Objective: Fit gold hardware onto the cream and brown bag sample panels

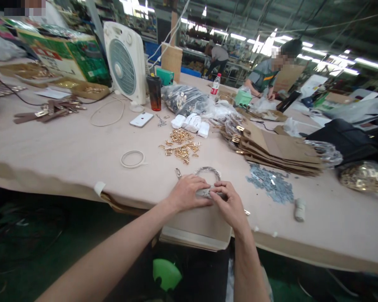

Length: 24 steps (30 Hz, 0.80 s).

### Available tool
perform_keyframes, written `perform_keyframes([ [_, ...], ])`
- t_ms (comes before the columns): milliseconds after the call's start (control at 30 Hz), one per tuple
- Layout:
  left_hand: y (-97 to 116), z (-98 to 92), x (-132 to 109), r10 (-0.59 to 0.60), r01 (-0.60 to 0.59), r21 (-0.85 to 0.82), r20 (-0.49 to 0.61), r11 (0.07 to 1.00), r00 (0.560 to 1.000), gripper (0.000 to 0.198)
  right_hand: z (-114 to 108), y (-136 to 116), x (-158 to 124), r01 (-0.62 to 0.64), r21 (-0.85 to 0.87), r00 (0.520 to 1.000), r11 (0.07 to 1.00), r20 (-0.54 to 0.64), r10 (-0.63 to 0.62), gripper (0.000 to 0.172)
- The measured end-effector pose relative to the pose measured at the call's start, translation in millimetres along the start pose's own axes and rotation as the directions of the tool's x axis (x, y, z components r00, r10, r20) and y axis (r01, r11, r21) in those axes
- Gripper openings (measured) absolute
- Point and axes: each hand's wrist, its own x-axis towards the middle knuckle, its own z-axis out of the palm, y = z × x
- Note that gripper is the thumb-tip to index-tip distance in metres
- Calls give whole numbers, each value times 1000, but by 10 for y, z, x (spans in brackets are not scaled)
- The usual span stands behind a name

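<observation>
At the near edge of the table (66,155), the left hand (187,193) and right hand (229,205) pinch together on a small silvery metal piece (208,193), lying on a tan bag panel (198,228) that overhangs the edge. Just beyond lie one tape ring (132,159), a loose pile of gold fittings (181,144) and a scatter of grey metal bits (271,184). A clear bag of dark hardware (184,98) sits farther back, with bare tabletop to the left.
</observation>
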Motion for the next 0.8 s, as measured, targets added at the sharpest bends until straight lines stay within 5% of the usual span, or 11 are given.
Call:
perform_keyframes([
  [800,25,-22,-1,3,-3,0,-6,1000,1000,34,116,118,61,37,-117,999,992,-6,-38,3],
])
